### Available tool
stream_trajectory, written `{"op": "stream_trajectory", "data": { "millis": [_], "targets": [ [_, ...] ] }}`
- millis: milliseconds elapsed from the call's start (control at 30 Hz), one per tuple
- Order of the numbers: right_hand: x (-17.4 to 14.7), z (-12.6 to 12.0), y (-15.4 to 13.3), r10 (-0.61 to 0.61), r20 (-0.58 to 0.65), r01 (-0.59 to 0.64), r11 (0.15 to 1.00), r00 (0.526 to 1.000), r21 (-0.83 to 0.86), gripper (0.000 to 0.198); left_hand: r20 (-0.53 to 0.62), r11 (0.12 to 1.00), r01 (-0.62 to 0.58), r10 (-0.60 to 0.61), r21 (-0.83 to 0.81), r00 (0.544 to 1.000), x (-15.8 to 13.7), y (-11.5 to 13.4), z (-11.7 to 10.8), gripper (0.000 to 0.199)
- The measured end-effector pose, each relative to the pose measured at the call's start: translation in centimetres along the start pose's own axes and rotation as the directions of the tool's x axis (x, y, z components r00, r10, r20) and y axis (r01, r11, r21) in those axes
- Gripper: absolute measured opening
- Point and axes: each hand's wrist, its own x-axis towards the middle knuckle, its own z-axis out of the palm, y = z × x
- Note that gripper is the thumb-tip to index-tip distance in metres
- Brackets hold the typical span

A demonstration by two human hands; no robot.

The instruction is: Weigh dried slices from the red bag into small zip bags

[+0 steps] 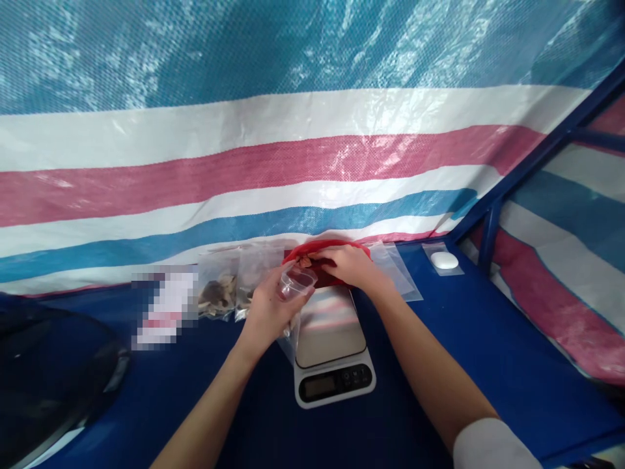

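Observation:
My left hand point(273, 309) is wrapped around a small clear plastic cup point(297, 281), held tilted above the far end of a kitchen scale point(332, 332). Behind the cup sits a red bowl or basin point(364, 249), partly hidden by my hands. My right hand point(349, 266) reaches over its rim with fingers curled. A brown dried piece point(305, 262) shows at the right fingertips, close to the cup's mouth; its kind is unclear. The scale has a shiny plate and a dark display, whose reading I cannot make out.
Clear bags with dried pieces point(217, 296) stand left of my left hand. Flat clear bags point(398, 273) lie right of the bowl. A white rounded object point(444, 260) lies farther right on the blue table point(439, 326). A black round object point(53, 378) stands at left. Striped sheeting point(293, 156) hangs behind.

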Motion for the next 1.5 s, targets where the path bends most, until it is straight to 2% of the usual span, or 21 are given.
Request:
{"op": "stream_trajectory", "data": {
  "millis": [100, 433, 700, 867, 1067, 1300, 1500],
  "targets": [
    [0.9, 1.0, -0.6, -0.034, -0.003, 0.034, 0.998, 0.999, -0.061, 0.038, -0.005, 1.000, 0.018, -0.018, 0.006, 1.000, 0.2, -0.1, -0.5, 0.059],
    [2.8, 2.9, -1.1, -0.117, 0.011, 0.117, 0.990, 0.993, -0.079, 0.036, -0.004, 0.997, 0.070, -0.070, -0.020, 0.998, 0.4, 0.5, -1.7, 0.061],
    [2.1, 2.1, -0.7, -0.142, 0.035, 0.144, 0.986, 0.989, -0.085, 0.030, -0.001, 0.998, 0.063, -0.063, -0.016, 0.998, 0.6, 1.0, -2.4, 0.060],
    [2.4, 1.8, -1.7, -0.153, 0.024, 0.155, 0.982, 0.988, -0.105, 0.033, -0.010, 0.997, 0.063, -0.064, -0.049, 0.998, 0.6, 0.8, -2.5, 0.060],
    [3.3, 2.4, -2.8, -0.185, 0.072, 0.192, 0.975, 0.980, -0.115, 0.034, -0.009, 0.998, 0.052, -0.052, -0.048, 0.999, 0.8, 0.2, -2.8, 0.063],
    [3.4, 3.5, -2.2, -0.247, -0.010, 0.246, 0.968, 0.969, -0.043, 0.033, -0.027, 0.997, 0.050, -0.052, -0.066, 0.998, 0.9, -0.4, -2.7, 0.064],
    [3.4, 2.9, -1.7, -0.197, 0.073, 0.206, 0.968, 0.978, -0.145, 0.033, -0.013, 0.995, 0.082, -0.083, -0.062, 0.996, 0.7, 0.7, -3.0, 0.062]
  ]
}}
